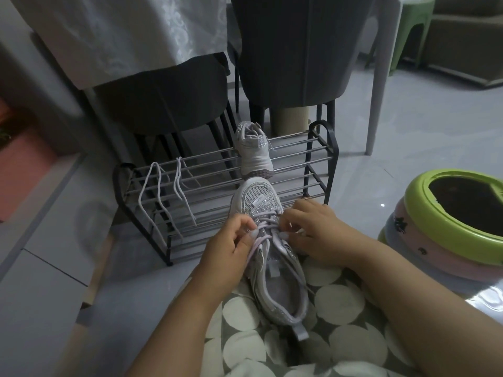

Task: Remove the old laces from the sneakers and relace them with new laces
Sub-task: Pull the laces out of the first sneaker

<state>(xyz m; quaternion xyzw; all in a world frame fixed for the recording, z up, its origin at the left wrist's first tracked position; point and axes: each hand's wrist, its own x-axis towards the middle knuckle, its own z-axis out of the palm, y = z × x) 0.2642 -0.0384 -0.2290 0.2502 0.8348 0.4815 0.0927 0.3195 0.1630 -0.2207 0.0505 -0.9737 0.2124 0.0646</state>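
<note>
Here my left hand (231,240) pinched the lace (260,238). My right hand (307,229) pinched it too, fingers curled. The sneaker (269,257) lay on my lap.

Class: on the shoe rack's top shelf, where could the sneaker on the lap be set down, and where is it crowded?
Free: the shoe rack bars right of the second sneaker, up to the rack's right end. Crowded: the left part, where two loose laces drape over the bars.

The sneaker (272,257) on my lap is pale grey with glittery silver mesh and a lilac lace (268,227). My skirt (334,322) is grey-green with big cream dots. The rack (321,159) is black with silver bars, two white laces (163,197) over it. The tub (449,221) is lime green over pink.
</note>
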